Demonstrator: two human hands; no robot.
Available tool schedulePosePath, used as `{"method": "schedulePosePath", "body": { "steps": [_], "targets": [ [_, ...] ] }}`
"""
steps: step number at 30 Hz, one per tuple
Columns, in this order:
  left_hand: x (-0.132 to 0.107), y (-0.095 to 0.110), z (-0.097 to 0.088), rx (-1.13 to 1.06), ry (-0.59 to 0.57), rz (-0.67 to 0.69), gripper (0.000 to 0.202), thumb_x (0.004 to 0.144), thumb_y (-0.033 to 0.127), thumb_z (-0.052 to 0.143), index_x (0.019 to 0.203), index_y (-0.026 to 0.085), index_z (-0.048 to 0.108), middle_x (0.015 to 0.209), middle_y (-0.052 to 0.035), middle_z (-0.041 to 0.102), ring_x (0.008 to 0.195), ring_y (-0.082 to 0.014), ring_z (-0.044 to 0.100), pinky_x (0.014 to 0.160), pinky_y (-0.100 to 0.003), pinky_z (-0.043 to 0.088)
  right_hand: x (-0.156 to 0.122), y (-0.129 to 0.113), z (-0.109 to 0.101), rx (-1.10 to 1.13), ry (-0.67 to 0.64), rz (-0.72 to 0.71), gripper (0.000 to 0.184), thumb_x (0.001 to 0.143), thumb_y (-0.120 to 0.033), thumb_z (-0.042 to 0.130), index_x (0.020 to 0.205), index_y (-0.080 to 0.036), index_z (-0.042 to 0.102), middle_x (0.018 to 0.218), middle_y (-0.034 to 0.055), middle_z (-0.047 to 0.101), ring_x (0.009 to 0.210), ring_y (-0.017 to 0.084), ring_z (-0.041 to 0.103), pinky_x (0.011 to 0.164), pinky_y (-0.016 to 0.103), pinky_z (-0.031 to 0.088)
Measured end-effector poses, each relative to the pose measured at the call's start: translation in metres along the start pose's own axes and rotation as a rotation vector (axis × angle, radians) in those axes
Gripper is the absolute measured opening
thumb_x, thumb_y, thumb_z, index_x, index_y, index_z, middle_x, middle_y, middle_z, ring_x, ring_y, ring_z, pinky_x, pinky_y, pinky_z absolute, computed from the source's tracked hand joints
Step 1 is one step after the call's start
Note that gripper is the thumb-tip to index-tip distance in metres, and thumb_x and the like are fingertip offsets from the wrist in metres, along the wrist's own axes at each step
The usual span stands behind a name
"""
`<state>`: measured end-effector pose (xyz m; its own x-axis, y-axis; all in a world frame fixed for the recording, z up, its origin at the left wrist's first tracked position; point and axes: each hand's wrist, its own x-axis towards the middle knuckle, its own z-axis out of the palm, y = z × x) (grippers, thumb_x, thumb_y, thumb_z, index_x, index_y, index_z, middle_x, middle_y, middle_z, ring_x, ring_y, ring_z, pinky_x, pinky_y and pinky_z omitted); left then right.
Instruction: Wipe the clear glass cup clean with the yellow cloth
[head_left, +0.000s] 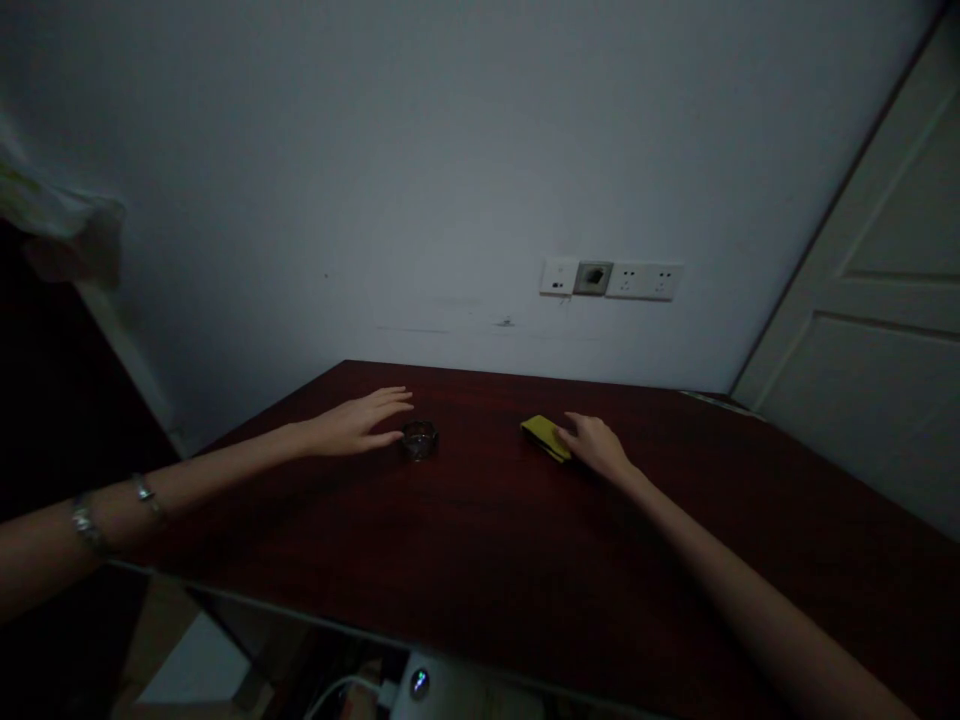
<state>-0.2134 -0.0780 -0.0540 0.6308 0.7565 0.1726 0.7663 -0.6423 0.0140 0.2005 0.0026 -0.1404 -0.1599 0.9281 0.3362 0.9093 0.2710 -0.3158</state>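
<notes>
On the dark red table stands a small dark glass ashtray (pixel 419 439), left of the middle. My left hand (pixel 358 421) reaches in from its left with the fingers stretched out and apart; the thumb tip comes right up to the rim, and I cannot tell whether it touches. To the right lies a folded yellow cloth (pixel 541 434) with a dark line along its near side. The thumb and fingers of my right hand (pixel 598 444) close on its right end, which is partly hidden.
The dark red table (pixel 465 530) reaches back to a pale wall with a row of sockets (pixel 641 281). A white panelled door (pixel 885 290) rises on the right. Below the front edge are a white device (pixel 442 690) with a lit round button and a white cable (pixel 341 684).
</notes>
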Motion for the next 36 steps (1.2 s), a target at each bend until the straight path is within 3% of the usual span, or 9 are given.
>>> {"method": "schedulePosePath", "body": {
  "steps": [4,7,13,20,24,27,32,34,36],
  "targets": [
    [0.002,0.040,-0.007,-0.022,-0.065,0.201,0.041,0.089,0.032,0.051,0.129,0.021,0.051,0.147,-0.0092,0.039,0.140,-0.0256,0.027,0.114,-0.044,0.028,-0.012,0.001,0.002,-0.035,-0.061,0.007,0.040,0.085,-0.040,0.050,0.114,-0.018,0.065,0.106,0.0150,0.071,0.094,0.028,0.068,0.077,0.035,0.052],
    [0.001,0.058,-0.010,-0.006,-0.091,0.246,0.041,0.089,0.028,0.051,0.129,0.019,0.050,0.148,-0.0104,0.037,0.141,-0.0267,0.025,0.114,-0.045,0.028,-0.014,-0.002,0.000,-0.036,-0.058,-0.019,0.037,0.083,-0.035,0.053,0.114,-0.019,0.065,0.110,0.0137,0.069,0.099,0.029,0.066,0.077,0.036,0.051],
    [-0.012,0.063,-0.019,-0.027,-0.090,0.184,0.040,0.088,0.024,0.053,0.128,0.021,0.051,0.148,-0.0092,0.037,0.140,-0.0274,0.027,0.114,-0.045,0.029,-0.011,-0.018,-0.014,0.057,-0.012,-0.119,0.039,0.080,-0.023,0.055,0.118,-0.019,0.064,0.119,0.0106,0.066,0.108,0.026,0.062,0.091,0.036,0.048],
    [-0.022,0.056,-0.026,-0.034,-0.021,0.009,0.054,0.087,0.037,0.054,0.135,0.016,0.041,0.150,-0.0145,0.031,0.140,-0.0274,0.027,0.114,-0.046,0.026,-0.013,-0.076,-0.050,0.215,0.043,-0.328,0.037,0.078,-0.020,0.058,0.114,-0.022,0.066,0.115,0.0061,0.068,0.104,0.023,0.063,0.091,0.034,0.048],
    [-0.020,0.066,-0.033,-0.212,0.059,-0.076,0.085,0.077,0.045,0.065,0.145,0.016,0.022,0.153,-0.0161,0.022,0.141,-0.0294,0.023,0.114,-0.048,0.023,-0.023,-0.121,-0.077,0.409,0.032,-0.550,0.036,0.077,-0.018,0.060,0.113,-0.023,0.066,0.110,0.0041,0.069,0.100,0.021,0.064,0.090,0.036,0.049],
    [-0.018,0.076,-0.039,-0.388,0.060,-0.091,0.096,0.068,0.044,0.074,0.145,0.020,0.022,0.152,-0.0144,0.026,0.138,-0.0304,0.028,0.113,-0.047,0.026,-0.033,-0.151,-0.091,0.524,-0.001,-0.702,0.034,0.079,-0.018,0.059,0.113,-0.024,0.065,0.110,0.0033,0.069,0.099,0.018,0.064,0.088,0.034,0.049],
    [-0.024,0.078,-0.032,-0.781,-0.221,-0.182,0.058,0.069,0.036,0.073,0.121,0.018,0.055,0.116,-0.0069,0.066,0.104,-0.0248,0.062,0.089,-0.037,0.049,-0.040,-0.173,-0.093,0.562,-0.015,-0.811,0.033,0.081,-0.018,0.059,0.114,-0.024,0.064,0.105,0.0025,0.068,0.093,0.016,0.064,0.084,0.031,0.049],
    [-0.031,0.072,-0.022,-0.873,-0.348,-0.223,0.040,0.073,0.033,0.069,0.110,0.018,0.062,0.107,-0.0038,0.070,0.094,-0.0208,0.065,0.082,-0.032,0.051,-0.038,-0.171,-0.085,0.562,-0.049,-0.801,0.033,0.081,-0.017,0.059,0.113,-0.023,0.064,0.103,0.0027,0.068,0.092,0.015,0.064,0.083,0.030,0.049],
    [-0.038,0.063,-0.014,-0.799,-0.419,-0.238,0.030,0.076,0.032,0.064,0.104,0.018,0.065,0.098,-0.0012,0.072,0.085,-0.0175,0.067,0.074,-0.027,0.052,-0.036,-0.165,-0.073,0.548,-0.094,-0.773,0.032,0.081,-0.018,0.061,0.112,-0.022,0.064,0.103,0.0034,0.068,0.091,0.016,0.064,0.083,0.030,0.049]
  ]
}}
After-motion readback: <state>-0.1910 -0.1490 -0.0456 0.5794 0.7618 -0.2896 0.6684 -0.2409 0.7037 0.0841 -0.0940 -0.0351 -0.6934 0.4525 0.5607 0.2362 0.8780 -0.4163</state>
